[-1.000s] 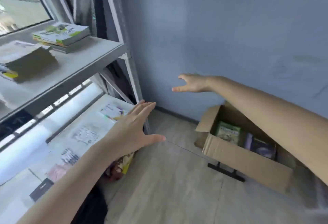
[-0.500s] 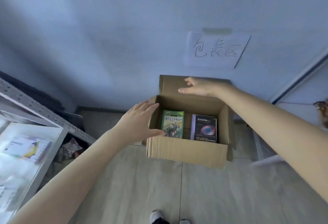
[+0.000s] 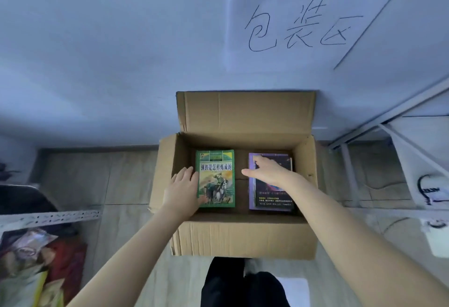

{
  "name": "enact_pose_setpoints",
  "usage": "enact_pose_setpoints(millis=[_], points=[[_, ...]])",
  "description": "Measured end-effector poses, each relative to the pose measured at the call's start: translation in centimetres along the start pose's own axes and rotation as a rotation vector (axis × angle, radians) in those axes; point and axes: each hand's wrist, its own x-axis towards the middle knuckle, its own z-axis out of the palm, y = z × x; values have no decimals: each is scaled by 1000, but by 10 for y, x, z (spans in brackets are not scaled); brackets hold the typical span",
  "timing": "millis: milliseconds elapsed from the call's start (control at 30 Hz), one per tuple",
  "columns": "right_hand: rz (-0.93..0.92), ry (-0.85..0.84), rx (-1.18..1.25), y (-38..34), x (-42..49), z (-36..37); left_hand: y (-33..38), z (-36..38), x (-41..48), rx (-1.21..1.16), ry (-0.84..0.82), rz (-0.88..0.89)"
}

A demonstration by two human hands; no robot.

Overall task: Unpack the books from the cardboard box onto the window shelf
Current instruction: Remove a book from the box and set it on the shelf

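An open cardboard box (image 3: 243,236) stands on the floor against the wall, right below me. Inside lie a green book (image 3: 218,175) on the left and a purple-and-black book (image 3: 272,197) on the right. My left hand (image 3: 181,191) is inside the box, fingers straight, along the left edge of the green book, its thumb touching the cover's lower left corner. My right hand (image 3: 269,171) lies with spread fingers on the upper part of the purple book. The window shelf is out of view.
A handwritten paper sign (image 3: 298,27) hangs on the blue wall above the box. A metal rack (image 3: 48,215) with bags under it stands at the left. White shelving (image 3: 388,117) and a white bag (image 3: 427,185) are at the right. My dark trouser legs (image 3: 243,282) are at the bottom.
My view turned from the window shelf to the box and came closer. Both hands went from above the box rim down inside, onto the two books.
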Motion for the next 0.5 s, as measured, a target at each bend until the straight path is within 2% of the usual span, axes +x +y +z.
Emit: enact_pose_setpoints(millis=[133, 300, 500], points=[[76, -61, 114, 34, 77, 32, -5, 63, 60, -56, -92, -87], [151, -87, 278, 72, 169, 98, -15, 141, 122, -161, -265, -316], [132, 77, 232, 98, 246, 158, -26, 215, 174, -264, -332, -478]])
